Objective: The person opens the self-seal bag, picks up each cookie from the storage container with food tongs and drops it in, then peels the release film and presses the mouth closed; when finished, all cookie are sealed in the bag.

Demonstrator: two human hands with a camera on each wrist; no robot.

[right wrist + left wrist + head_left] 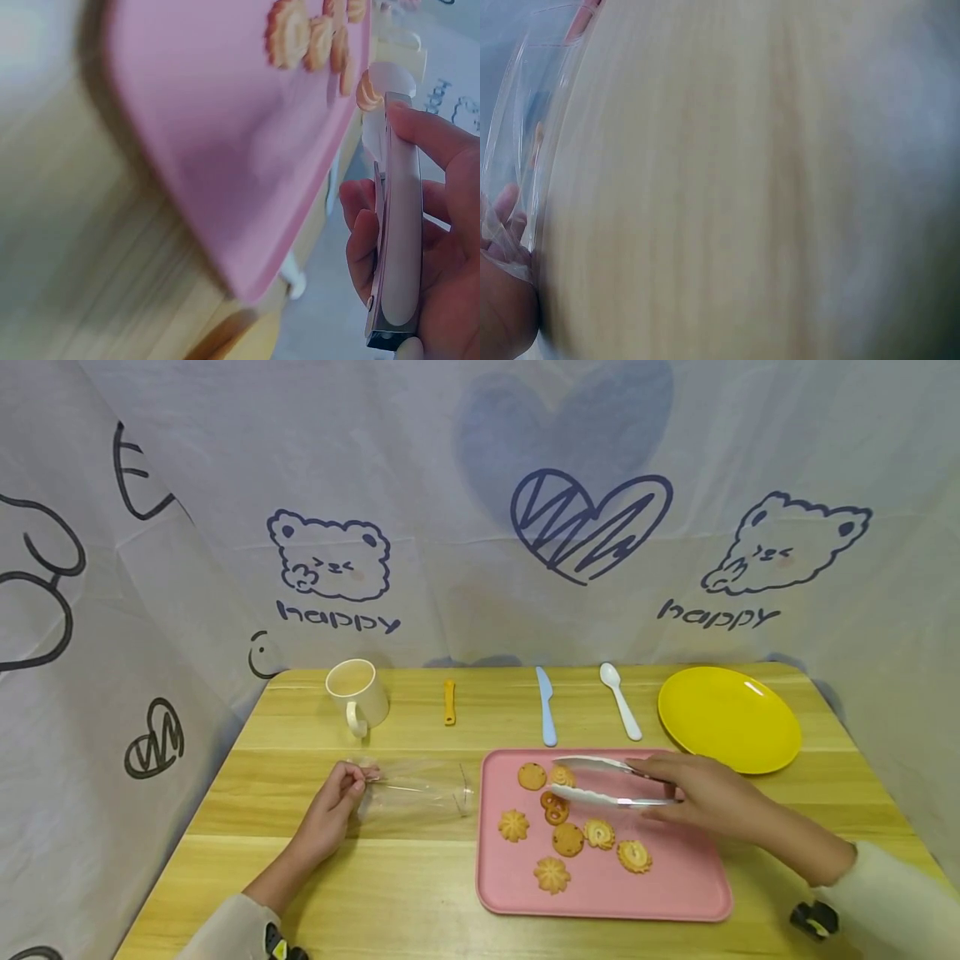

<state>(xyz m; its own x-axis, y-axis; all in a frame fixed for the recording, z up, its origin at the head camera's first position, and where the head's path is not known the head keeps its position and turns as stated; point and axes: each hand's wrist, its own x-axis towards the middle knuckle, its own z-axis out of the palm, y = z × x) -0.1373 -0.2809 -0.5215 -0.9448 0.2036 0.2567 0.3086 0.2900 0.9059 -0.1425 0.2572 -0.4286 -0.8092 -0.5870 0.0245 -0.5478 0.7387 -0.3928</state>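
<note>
On the desk (405,893) sits a pink tray (667,893), left of it a clear bag (423,789) pinched by left hand (335,802), right hand (705,789) gripping tongs (600,797) parted over the tray's biscuits (567,840): picking-up seemingly under way, 1 squeeze likely needed.

The tongs (600,797) are shiny metal along the arms, with smooth, duller pale panels on the handle, and the bag (420,793) is thin, clear, glossy plastic film with wrinkles that catch the light. The tray (667,893) looks like smooth plastic with a soft, nearly matt finish, the plate (727,718) is glossier with a bright highlight, and the knife (546,710) and spoon (621,702) look like smooth plastic. Ridged, dry-looking cookies (552,876) contrast with the table (405,893), smooth wood grain under a slight sheen, and the matt, creased cloth curtain (450,485).
</note>
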